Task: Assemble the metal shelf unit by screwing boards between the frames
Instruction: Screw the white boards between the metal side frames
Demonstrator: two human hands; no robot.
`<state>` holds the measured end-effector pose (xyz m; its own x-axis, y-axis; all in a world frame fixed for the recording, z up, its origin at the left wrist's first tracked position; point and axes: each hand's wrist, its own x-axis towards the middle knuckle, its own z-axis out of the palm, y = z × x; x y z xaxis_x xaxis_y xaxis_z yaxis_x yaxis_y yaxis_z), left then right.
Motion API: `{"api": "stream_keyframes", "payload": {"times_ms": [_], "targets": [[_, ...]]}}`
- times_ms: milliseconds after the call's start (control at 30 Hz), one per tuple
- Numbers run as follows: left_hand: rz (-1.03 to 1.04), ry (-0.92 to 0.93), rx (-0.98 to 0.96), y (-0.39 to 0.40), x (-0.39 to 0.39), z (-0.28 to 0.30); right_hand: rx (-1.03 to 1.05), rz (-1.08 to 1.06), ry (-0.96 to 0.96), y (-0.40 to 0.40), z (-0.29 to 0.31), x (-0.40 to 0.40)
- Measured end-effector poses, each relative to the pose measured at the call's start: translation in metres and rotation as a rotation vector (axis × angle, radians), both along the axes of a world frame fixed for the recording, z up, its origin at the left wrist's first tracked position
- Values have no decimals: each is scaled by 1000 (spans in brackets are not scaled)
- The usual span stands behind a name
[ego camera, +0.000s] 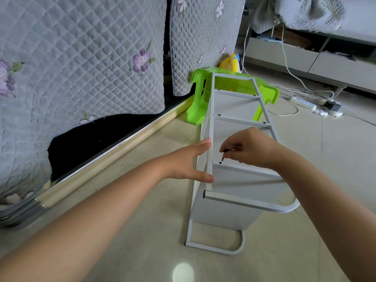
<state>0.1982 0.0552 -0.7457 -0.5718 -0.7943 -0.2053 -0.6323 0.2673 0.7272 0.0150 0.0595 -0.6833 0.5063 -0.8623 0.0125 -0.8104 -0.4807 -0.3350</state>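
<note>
The white metal shelf unit [242,197] lies on its side on the tiled floor, its upper frame [210,123] facing up with cross rails and boards beneath. My left hand [191,161] rests open against the frame's long left rail, fingers straight, thumb lower on the rail. My right hand [252,147] grips a small dark screwdriver [231,149], its tip just above a black screw [220,163] in the near cross rail. More screws sit in the farther rails.
A green plastic stool [203,92] lies tipped behind the shelf with a yellow basket [228,63] beyond it. A quilted sofa cover [81,58] hangs at left over a wooden base. White cables and a power strip [305,102] lie on the floor at right.
</note>
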Motion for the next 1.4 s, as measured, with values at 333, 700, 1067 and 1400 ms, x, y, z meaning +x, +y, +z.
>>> {"api": "stream_keyframes", "payload": {"times_ms": [333, 700, 1067, 1400], "targets": [[-4, 12, -2, -2, -1, 0, 13, -35, -45, 7, -13, -2], [10, 35, 1, -2, 0, -4, -81, 48, 155, 8, -15, 4], [13, 41, 5, -2, 0, -4, -88, 8, 110, 5, -18, 1], [21, 40, 1, -2, 0, -4, -23, -3, 267, 2, -14, 6]]}}
